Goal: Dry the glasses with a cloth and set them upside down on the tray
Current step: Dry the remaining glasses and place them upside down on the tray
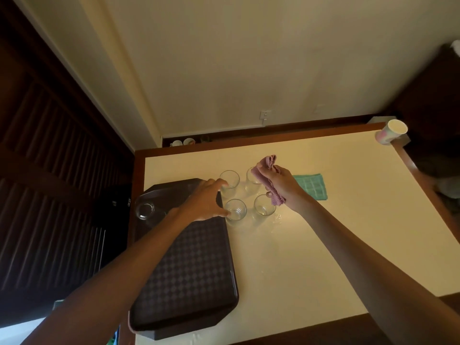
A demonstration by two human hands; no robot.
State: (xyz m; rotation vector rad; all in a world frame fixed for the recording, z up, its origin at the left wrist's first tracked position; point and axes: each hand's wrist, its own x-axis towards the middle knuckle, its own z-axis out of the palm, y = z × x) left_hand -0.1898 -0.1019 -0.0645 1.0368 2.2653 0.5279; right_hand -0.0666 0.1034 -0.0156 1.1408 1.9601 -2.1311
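The cream table [323, 232] bears a brown tray [189, 270], four upright glasses [264, 207] and a green cloth [312, 186].

"acer" logo [128, 202], sideways, on black device [113, 210] beside tray [184, 270].

The person's left hand [204, 201] and right hand [281, 184] are bare, with slender fingers and knuckles that show faintly across the backs. The left forearm [119, 277] and the right forearm [361, 252] are bare skin along all the length in view, from the wrists to the picture's lower edge. Both forearms are slim and smooth, narrow at the wrist and broader toward the elbow. In the dim, warm light, nails and finer marks cannot be made out.
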